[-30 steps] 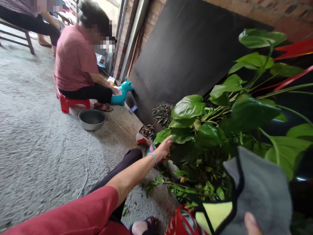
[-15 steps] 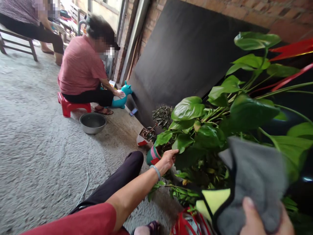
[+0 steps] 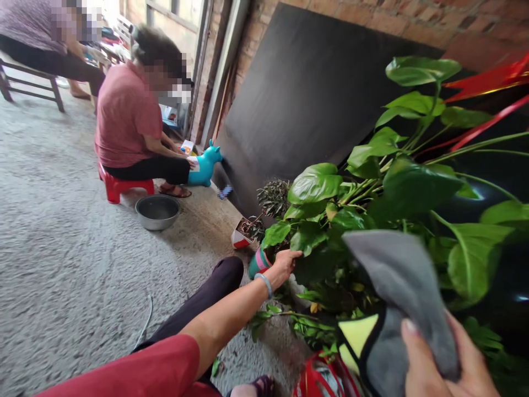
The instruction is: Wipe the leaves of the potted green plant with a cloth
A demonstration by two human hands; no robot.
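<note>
A grey cleaning cloth (image 3: 397, 286) is pinched in the closed right hand (image 3: 438, 364), low at the near right. The left hand (image 3: 285, 263), fingers open, is laid against the pothos leaves (image 3: 314, 187) beside a striped pot (image 3: 258, 263). Each leaf is best supported from beneath while wiped gently, so stems are not snapped.

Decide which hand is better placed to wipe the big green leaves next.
Right. The right hand holds the grey cloth with yellow underside raised beside the broad glossy green leaves; the left hand reaches low among the stems.
</note>
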